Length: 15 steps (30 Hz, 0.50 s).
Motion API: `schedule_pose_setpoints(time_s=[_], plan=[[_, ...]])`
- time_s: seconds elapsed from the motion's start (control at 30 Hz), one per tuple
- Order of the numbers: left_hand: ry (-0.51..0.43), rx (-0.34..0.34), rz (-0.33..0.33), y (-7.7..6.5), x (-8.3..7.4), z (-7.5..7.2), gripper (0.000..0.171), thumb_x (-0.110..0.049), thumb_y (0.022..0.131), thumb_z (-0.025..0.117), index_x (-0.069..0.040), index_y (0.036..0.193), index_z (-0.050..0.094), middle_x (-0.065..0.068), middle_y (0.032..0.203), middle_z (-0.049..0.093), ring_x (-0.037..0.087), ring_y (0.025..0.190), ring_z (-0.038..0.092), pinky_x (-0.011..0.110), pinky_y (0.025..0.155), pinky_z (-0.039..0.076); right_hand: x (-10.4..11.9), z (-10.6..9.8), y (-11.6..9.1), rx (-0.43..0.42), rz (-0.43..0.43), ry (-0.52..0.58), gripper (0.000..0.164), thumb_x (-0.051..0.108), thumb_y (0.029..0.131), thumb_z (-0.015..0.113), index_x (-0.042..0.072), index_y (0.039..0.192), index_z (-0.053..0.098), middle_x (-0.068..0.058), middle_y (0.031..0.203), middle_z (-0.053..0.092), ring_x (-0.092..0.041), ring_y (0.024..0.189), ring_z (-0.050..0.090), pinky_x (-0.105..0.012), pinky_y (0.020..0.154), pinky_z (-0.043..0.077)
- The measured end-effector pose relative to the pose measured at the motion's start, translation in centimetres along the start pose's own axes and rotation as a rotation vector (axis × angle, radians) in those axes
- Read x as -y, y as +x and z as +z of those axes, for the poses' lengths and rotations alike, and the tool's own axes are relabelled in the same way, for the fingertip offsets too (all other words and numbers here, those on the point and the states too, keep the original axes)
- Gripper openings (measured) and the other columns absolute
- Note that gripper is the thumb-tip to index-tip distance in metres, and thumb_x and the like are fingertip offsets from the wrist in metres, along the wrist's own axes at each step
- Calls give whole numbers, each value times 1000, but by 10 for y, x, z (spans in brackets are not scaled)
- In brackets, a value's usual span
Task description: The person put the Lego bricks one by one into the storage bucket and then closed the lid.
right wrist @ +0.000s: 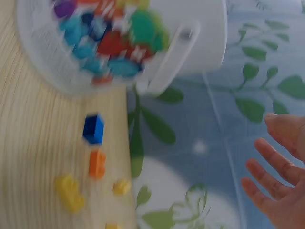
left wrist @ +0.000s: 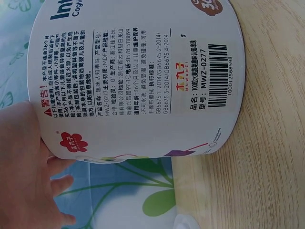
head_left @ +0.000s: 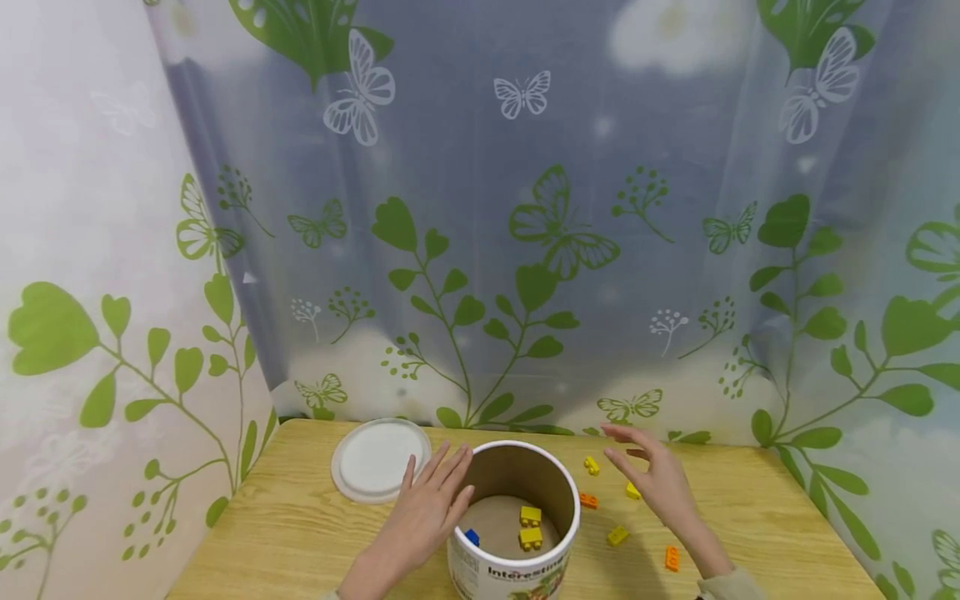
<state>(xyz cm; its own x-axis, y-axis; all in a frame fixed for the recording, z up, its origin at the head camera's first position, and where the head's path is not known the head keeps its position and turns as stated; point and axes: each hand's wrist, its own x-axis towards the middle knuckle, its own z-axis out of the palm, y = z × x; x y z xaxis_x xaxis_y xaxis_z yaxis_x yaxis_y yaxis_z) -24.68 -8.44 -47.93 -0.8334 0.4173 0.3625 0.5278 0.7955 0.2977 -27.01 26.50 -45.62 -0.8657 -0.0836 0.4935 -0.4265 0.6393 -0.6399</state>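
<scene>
A white round bucket stands on the table, with two yellow blocks and a blue block inside. My left hand touches the bucket's left rim, its fingers extended. In the left wrist view, that hand lies against the printed bucket wall. To the right of the bucket, my right hand hovers over the table with parted fingers and nothing in them. Near it lie yellow blocks and orange blocks. The right wrist view also shows a blue block beside the bucket.
A white round lid lies on the wooden table left of the bucket. The bucket's white handle hangs on its side. Behind the table hangs a curtain printed with leaves and butterflies.
</scene>
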Motion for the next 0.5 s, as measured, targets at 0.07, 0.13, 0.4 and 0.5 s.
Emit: schedule_pose_setpoints(time_s=[0.07,0.13,0.4,0.5], plan=[[-1,2,-3,0,0,0,54,-40,110,39,-11,155,43,5,159,42,31,151,29,69,117,18,-9,-5,-3,-10,20,-31,36,14,96,71,8,131,67,-11,129,67,-31,113,63,-52,90,56],[-4,4,-3,0,0,-1,54,-40,110,39,-11,155,43,5,160,42,31,151,29,69,117,18,-17,-10,-5,-13,45,-53,36,16,97,71,7,131,67,-14,128,67,-35,112,63,-54,89,56],[-17,14,-4,0,0,-2,54,-40,110,38,-11,156,42,5,160,41,31,152,28,69,117,18,-39,-21,-17,13,116,-122,35,15,96,71,5,130,67,-17,126,67,-39,110,64,-58,88,55],[-23,16,-3,0,0,-2,55,-41,110,38,-11,156,42,5,160,41,31,152,28,69,117,18,-47,-23,-22,33,139,-156,35,13,95,73,5,129,68,-19,124,67,-40,108,64,-56,85,57]])
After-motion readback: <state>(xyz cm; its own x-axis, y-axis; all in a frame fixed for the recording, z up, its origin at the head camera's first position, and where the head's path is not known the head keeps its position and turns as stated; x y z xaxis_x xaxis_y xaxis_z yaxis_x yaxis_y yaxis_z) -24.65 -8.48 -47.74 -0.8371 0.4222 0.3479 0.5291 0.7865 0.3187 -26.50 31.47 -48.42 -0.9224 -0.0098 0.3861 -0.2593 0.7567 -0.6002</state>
